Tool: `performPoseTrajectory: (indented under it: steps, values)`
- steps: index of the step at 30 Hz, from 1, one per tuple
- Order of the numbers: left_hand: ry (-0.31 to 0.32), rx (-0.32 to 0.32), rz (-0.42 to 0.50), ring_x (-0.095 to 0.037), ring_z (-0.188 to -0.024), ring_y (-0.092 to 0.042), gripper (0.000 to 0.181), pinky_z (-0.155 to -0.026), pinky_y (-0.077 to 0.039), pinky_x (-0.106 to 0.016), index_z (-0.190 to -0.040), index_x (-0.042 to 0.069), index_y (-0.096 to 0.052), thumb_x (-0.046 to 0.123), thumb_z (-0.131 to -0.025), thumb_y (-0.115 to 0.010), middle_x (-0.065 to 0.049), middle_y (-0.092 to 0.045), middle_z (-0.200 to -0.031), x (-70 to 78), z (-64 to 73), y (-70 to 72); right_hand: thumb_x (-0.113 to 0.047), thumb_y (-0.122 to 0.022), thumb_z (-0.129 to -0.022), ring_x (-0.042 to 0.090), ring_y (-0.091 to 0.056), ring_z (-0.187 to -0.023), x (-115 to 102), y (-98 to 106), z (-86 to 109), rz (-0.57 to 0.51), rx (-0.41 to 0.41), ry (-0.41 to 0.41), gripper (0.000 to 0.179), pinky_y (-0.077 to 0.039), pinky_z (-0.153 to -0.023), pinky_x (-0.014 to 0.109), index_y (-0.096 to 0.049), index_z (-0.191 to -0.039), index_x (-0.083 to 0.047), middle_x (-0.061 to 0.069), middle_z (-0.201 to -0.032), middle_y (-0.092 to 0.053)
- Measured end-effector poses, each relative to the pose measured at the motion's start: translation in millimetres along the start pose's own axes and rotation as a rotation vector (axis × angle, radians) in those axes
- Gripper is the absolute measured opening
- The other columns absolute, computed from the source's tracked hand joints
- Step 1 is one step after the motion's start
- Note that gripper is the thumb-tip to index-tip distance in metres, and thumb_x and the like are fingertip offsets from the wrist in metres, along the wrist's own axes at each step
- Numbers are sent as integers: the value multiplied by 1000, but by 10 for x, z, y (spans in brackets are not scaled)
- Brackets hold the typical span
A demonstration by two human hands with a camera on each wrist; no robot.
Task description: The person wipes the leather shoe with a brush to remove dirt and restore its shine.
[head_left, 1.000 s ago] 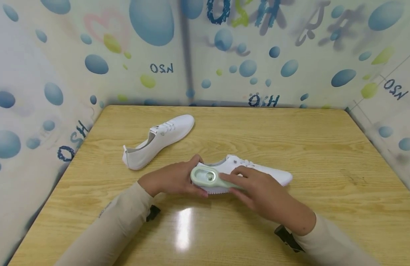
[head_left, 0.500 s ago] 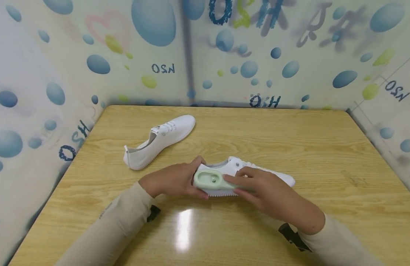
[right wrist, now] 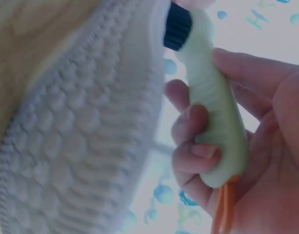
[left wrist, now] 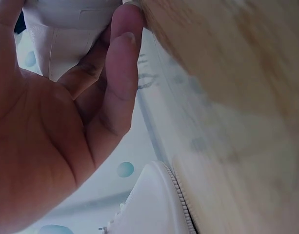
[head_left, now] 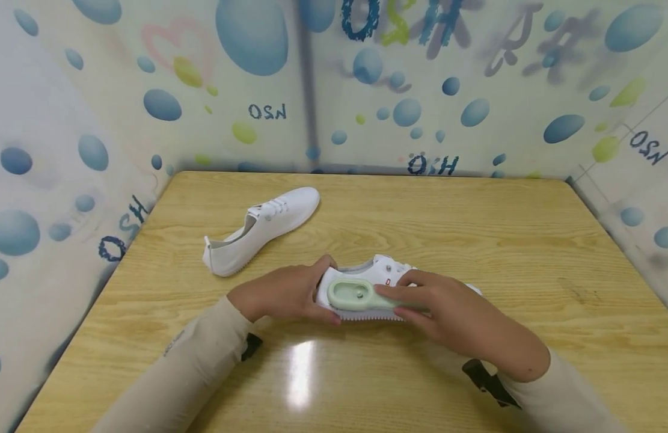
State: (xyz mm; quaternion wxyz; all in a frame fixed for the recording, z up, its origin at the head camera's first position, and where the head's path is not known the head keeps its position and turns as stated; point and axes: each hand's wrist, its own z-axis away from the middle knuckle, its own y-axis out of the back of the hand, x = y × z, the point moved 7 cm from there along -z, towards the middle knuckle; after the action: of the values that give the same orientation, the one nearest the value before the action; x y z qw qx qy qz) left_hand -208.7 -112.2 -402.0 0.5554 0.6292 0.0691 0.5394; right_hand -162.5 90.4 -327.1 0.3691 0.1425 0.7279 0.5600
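A white lace-up shoe (head_left: 328, 278) stands tilted at the middle of the table, its knobbly sole (right wrist: 66, 126) showing in the right wrist view. My left hand (head_left: 290, 293) grips its heel, the thumb on one side and the fingers on the other. In my right hand (head_left: 453, 310) is a pale green brush (head_left: 350, 294), held by its handle with the fingers curled round it. Dark bristles (right wrist: 177, 28) face the shoe's side, and an orange cord (right wrist: 223, 207) hangs from the handle end. The right hand covers part of the shoe's front.
A second white shoe (head_left: 263, 228) lies farther back on the left of the wooden table (head_left: 474, 222). Behind the table stands a wall (head_left: 334, 78) with blue and green spots and lettering.
My right hand has drawn the brush along the shoe's side to the right, away from the heel. My left hand still grips the heel, almost unmoved.
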Motion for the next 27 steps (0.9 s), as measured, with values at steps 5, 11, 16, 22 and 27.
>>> performPoseTrajectory:
  steps: [5, 11, 16, 22, 27]
  values:
    - [7, -10, -15, -8, -81, -61, 75, -74, -48, -30, -125, 26, -41, 62, -73, -81, 9, -64, -98, 4, 6, -3, -18, -71, -94, 5, -54, -83, 25, 3, 16, -19, -49, -53, 42, -47, -69, 22, -65, -134, -29, -4, -110, -65]
    - [-45, -1, -11, -5, -95, -65, 75, -85, -49, -32, -126, 29, -41, 56, -72, -85, 15, -66, -110, 50, 13, 12, -17, -73, -91, 5, -55, -80, -77, -122, -35, 23, 71, 71, 41, -48, -67, 22, -67, -132, -25, -3, -108, -66]
    - [-29, -1, 6, -3, -95, -64, 72, -85, -49, -32, -124, 32, -42, 58, -71, -84, 18, -66, -109, 26, 4, 10, -18, -77, -89, 5, -55, -78, -101, -138, -39, 70, 112, 65, 44, -48, -66, 21, -68, -131, -25, -2, -107, -66]
    - [34, -21, 6, -5, -83, -61, 75, -76, -49, -29, -124, 32, -40, 63, -71, -82, 14, -64, -99, -22, -5, 4, -18, -74, -91, 3, -52, -75, -27, 4, 12, 59, 16, -54, 43, -45, -63, 21, -66, -133, -28, -4, -106, -65]
    - [53, -31, -2, -6, -78, -60, 77, -71, -48, -29, -126, 30, -40, 64, -71, -81, 13, -63, -96, -39, -8, -4, -18, -74, -91, 3, -53, -77, 24, 123, 83, 63, -18, -77, 43, -46, -64, 22, -67, -132, -27, -4, -105, -66]
